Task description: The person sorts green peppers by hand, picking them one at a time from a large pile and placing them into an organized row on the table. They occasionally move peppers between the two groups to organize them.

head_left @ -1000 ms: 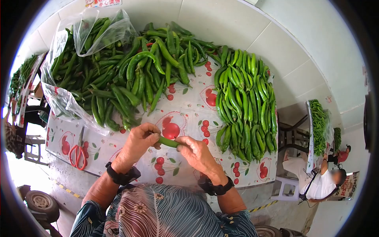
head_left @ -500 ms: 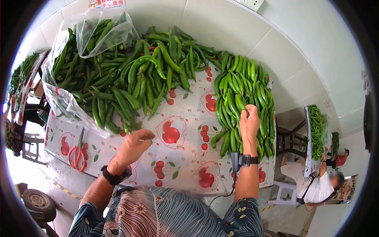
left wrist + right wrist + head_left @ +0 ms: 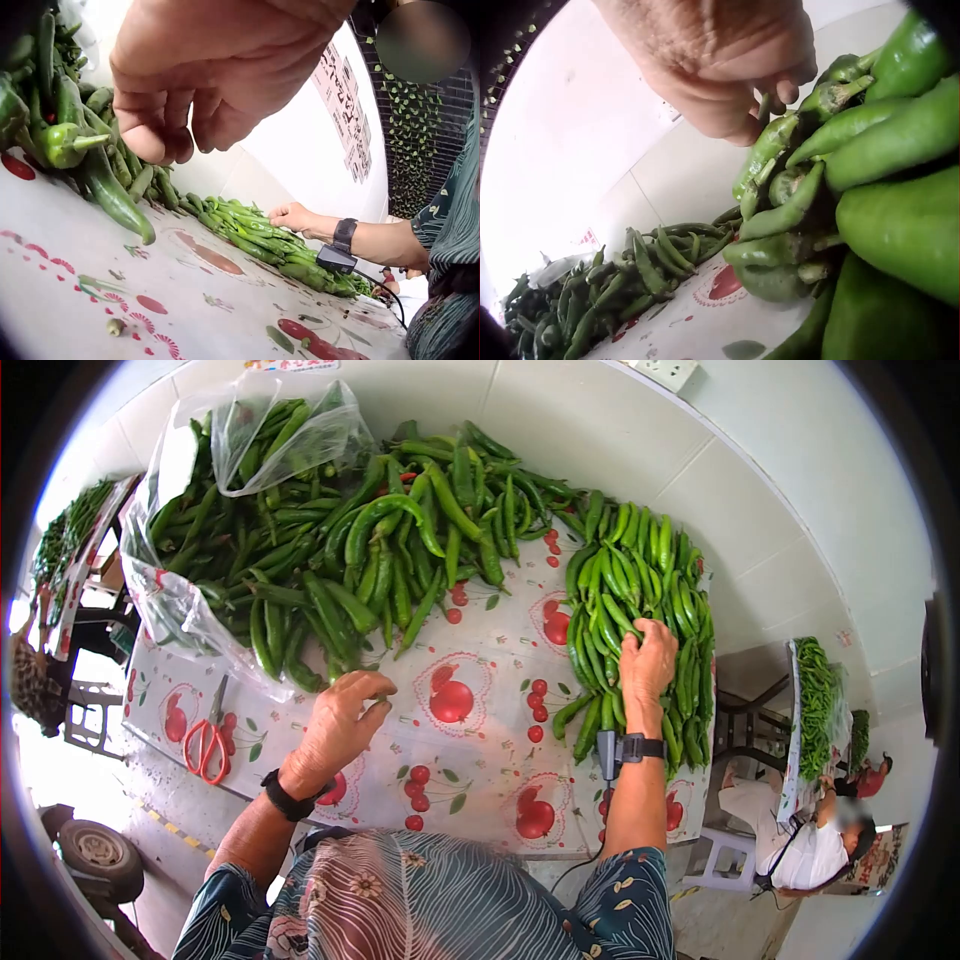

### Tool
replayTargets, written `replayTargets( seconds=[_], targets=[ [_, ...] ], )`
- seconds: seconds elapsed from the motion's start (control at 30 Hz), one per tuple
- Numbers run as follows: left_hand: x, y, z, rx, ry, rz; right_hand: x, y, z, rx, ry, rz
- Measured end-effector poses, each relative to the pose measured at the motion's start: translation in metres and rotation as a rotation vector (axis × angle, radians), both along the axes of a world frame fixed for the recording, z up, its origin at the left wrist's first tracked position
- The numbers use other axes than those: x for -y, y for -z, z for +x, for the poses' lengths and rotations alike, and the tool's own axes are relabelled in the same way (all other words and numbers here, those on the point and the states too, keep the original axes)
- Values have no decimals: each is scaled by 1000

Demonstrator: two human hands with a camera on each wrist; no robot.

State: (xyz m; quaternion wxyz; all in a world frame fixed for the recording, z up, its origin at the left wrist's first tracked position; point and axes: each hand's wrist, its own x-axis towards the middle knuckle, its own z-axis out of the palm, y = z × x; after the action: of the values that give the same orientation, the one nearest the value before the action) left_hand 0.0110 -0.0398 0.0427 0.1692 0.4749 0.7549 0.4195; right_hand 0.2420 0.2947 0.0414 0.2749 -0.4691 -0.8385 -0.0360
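Note:
My right hand (image 3: 648, 660) is over the neat stack of long green chili peppers (image 3: 690, 690) at the right of the table. In the right wrist view its thumb and fingers pinch the stem of a green chili pepper (image 3: 769, 154), which lies against the others. My left hand (image 3: 348, 715) hovers above the table in front of the loose heap of green peppers (image 3: 290, 545). Its fingers (image 3: 142, 139) are loosely curled with nothing between them in the left wrist view. Curved pepper tips hang out of the heap close to this hand.
Red-handled scissors (image 3: 208, 745) lie near the table's left front edge. A clear plastic bag (image 3: 165, 595) wraps the left of the heap. A cherry-patterned cloth (image 3: 490, 760) covers the table. At far right a person (image 3: 815, 850) sits by another pepper table.
A second ago both hands held one pepper over the table's middle. The left hand let go; the right hand carried the pepper right onto the stack and remains there.

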Motion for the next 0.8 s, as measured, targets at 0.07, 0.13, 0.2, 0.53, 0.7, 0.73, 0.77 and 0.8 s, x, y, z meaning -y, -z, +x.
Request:
replayTargets(
  seconds=[0.07,0.13,0.2,0.53,0.7,0.73,0.77,0.8],
  targets=[
    [2,-4,-2,-85,-3,40,0,1,2,-20,-28,31],
    [4,-6,-4,-117,8,33,0,1,3,-48,-71,75],
    [6,-5,-7,-213,20,-13,5,-3,0,-82,-91,112],
    [-28,0,-15,-449,162,-133,77,-19,-55,-146,-489,-708],
    [-60,8,-29,-423,175,-247,105,2,-75,4,-635,-802],
    [-64,9,-31,-443,166,-281,109,4,-77,13,-641,-842],
    [-68,9,-32,-462,158,-315,113,6,-79,22,-645,-883],
    [-71,9,-32,-480,151,-349,117,7,-80,20,-619,-933]
  ],
)
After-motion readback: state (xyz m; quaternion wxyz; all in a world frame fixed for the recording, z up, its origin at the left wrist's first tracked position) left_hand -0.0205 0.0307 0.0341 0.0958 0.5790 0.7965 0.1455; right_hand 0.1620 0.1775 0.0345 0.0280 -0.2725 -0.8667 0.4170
